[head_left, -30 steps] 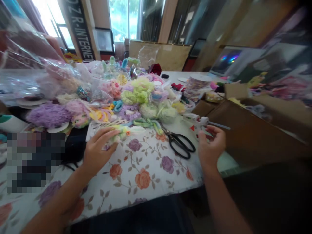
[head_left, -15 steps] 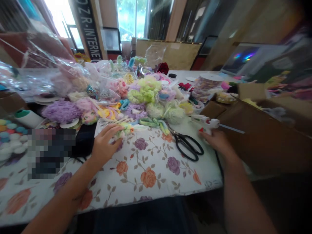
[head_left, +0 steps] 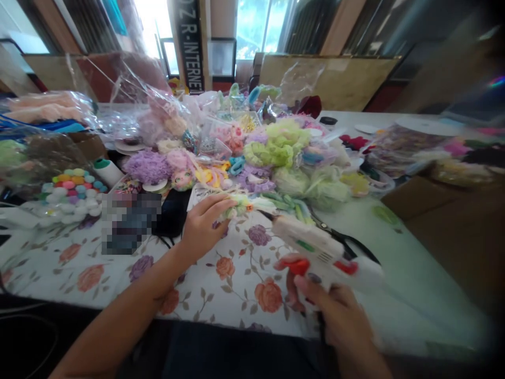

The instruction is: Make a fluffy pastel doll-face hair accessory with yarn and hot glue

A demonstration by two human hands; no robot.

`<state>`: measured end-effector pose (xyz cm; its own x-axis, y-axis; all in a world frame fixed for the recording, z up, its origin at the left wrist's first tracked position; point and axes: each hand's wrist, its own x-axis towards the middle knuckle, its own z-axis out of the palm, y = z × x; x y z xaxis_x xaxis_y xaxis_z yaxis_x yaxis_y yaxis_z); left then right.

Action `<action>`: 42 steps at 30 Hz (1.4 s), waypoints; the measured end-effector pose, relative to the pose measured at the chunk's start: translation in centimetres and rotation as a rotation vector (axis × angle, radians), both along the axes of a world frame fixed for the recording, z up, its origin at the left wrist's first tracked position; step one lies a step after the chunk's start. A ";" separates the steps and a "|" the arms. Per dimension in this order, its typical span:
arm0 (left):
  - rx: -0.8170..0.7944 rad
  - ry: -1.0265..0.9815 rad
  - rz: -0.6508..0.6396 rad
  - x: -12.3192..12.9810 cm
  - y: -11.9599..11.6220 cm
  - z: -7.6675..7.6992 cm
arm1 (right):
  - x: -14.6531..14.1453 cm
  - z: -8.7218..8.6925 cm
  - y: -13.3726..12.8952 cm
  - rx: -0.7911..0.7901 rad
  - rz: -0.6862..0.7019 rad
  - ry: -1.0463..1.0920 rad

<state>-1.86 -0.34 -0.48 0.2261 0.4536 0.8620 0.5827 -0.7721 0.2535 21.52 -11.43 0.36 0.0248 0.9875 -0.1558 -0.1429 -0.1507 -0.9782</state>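
My left hand (head_left: 207, 225) is closed on a small pale green and yellow craft piece (head_left: 239, 207) with an orange flower, near the table's middle; its fingers partly cover the piece. In my right hand (head_left: 335, 310) is a white glue gun (head_left: 315, 243), its red trigger (head_left: 299, 267) under the fingers. The gun's dark nozzle points left and ends close to the craft piece; whether they touch, I cannot tell. Behind the gun lie black-handled scissors (head_left: 361, 247), partly hidden by it. Green fuzzy stems (head_left: 290, 202) rest just beyond.
Yarn balls (head_left: 329, 184), a purple fluffy bundle (head_left: 148, 167) and plastic bags crowd the back. Pompoms (head_left: 71, 202) and a black object (head_left: 173, 213) stand left. A cardboard box (head_left: 450, 226) borders the right side. A floral cloth (head_left: 236, 284) covers the front.
My right hand has picked the glue gun up from beside the box and brought it left, nozzle toward the craft piece. My left hand stays at the piece. The view has turned left.
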 end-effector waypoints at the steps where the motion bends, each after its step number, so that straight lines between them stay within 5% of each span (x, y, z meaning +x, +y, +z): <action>1: 0.003 -0.001 0.003 0.0 0.1 0.0 | -0.8 -0.5 0.1 -0.014 0.032 0.025; 6: 0.003 0.044 0.022 0.0 0.2 -0.2 | -2.7 -1.6 0.8 -0.043 0.065 0.040; 12: -0.006 0.085 0.031 -0.1 0.2 -0.3 | -3.5 -0.3 1.1 -0.082 0.028 0.000; 21: -0.034 0.071 0.016 0.0 0.2 -0.3 | -3.3 0.8 1.7 -0.115 0.033 -0.124; 42: -0.027 0.064 -0.019 0.0 0.2 -0.1 | -2.8 -0.2 1.8 -0.064 0.046 -0.222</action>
